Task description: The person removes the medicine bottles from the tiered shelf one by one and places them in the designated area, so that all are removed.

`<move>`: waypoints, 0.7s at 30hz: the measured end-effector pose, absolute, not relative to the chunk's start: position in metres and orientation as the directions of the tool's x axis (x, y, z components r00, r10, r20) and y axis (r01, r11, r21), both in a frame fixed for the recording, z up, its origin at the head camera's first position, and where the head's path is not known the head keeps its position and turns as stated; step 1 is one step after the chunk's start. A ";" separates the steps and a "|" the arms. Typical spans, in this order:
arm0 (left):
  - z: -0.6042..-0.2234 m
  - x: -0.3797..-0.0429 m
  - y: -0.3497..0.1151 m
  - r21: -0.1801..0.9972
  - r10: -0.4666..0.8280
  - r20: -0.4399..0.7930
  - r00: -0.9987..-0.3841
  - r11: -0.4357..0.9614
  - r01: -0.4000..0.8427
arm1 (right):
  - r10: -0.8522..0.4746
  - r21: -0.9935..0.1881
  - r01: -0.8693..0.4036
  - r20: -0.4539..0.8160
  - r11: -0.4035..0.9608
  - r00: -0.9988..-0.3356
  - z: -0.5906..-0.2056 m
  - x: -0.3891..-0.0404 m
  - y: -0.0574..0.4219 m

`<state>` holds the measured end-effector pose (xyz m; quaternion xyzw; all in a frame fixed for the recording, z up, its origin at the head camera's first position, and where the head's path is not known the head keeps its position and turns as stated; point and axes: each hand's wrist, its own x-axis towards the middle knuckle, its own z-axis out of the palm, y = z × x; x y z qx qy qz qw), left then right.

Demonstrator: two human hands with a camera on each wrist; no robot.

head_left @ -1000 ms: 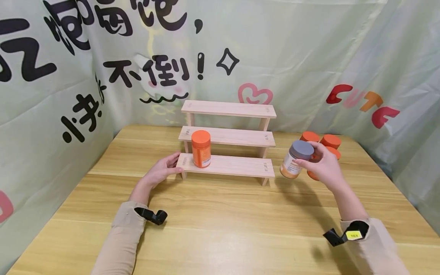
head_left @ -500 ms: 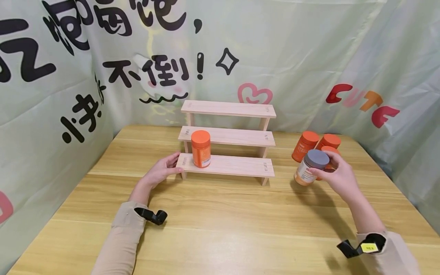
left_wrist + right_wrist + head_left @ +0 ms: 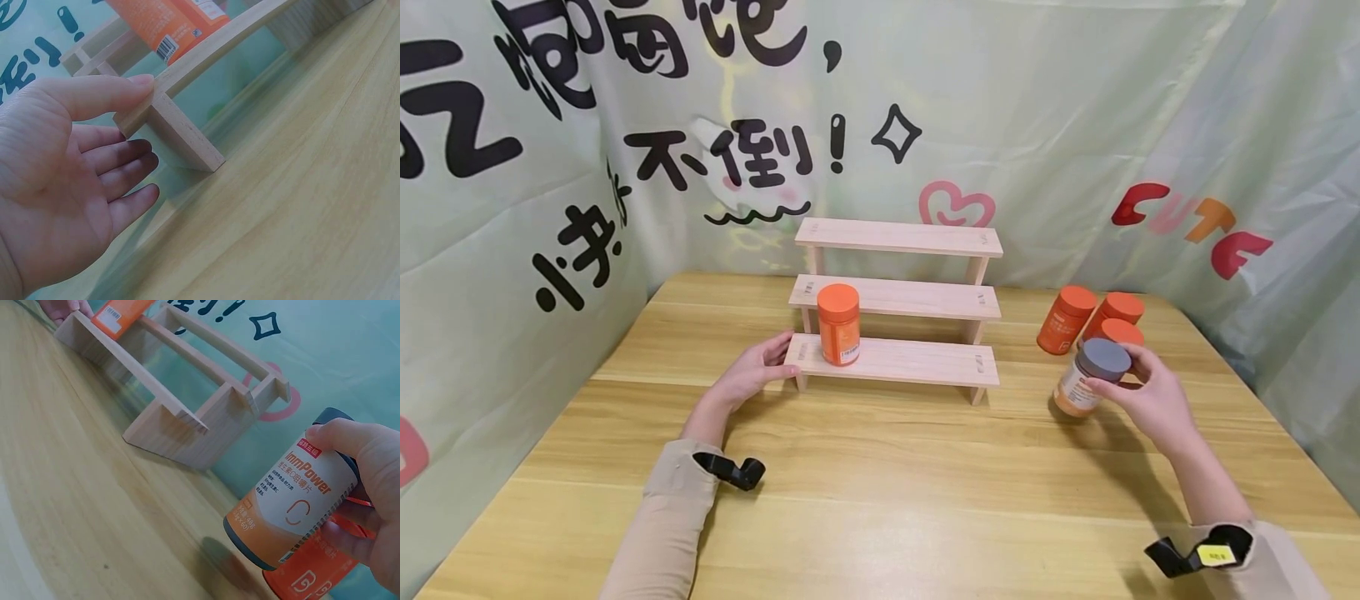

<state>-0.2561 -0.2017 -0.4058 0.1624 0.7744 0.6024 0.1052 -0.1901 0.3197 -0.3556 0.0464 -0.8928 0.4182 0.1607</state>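
Observation:
My left hand holds the left end of the lowest step of a three-step wooden display shelf. In the left wrist view its thumb lies on the board's corner, and the other fingers are beside and below. An orange pill bottle stands upright on that step, near its left end. My right hand grips a grey-lidded supplement bottle with a white and orange label, tilted and seemingly just above the table. Printed on its label is "ImmPower". Its palm side is partly hidden by my fingers.
Several orange-lidded bottles stand grouped at the table's right rear, some partly hidden behind the held bottle. The wooden table extends toward me. A printed cloth backdrop hangs behind and along the sides.
My right hand has moved right and toward me with the grey-lidded bottle, uncovering more of the orange bottles. My left hand and the shelf have stayed put.

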 end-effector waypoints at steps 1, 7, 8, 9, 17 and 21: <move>-0.406 -0.256 -0.202 0.967 0.378 0.032 -0.925 0.222 0.124 | 0.055 -0.731 -0.213 0.324 0.648 -0.944 -0.356 -0.190 0.320; -0.407 -0.257 -0.202 0.964 0.376 0.034 -0.926 0.233 0.130 | 0.071 -0.738 -0.192 0.309 0.647 -0.948 -0.362 -0.191 0.323; -0.407 -0.257 -0.202 0.963 0.376 0.036 -0.926 0.233 0.132 | 0.073 -0.740 -0.190 0.307 0.645 -0.949 -0.363 -0.192 0.324; -0.407 -0.257 -0.202 0.964 0.377 0.036 -0.925 0.232 0.132 | 0.076 -0.740 -0.188 0.307 0.646 -0.949 -0.363 -0.192 0.324; -0.407 -0.258 -0.202 0.965 0.377 0.039 -0.925 0.225 0.132 | 0.088 -0.733 -0.177 0.308 0.657 -0.947 -0.368 -0.193 0.327; -0.408 -0.258 -0.202 0.965 0.379 0.042 -0.924 0.223 0.135 | 0.086 -0.735 -0.165 0.291 0.658 -0.953 -0.370 -0.194 0.328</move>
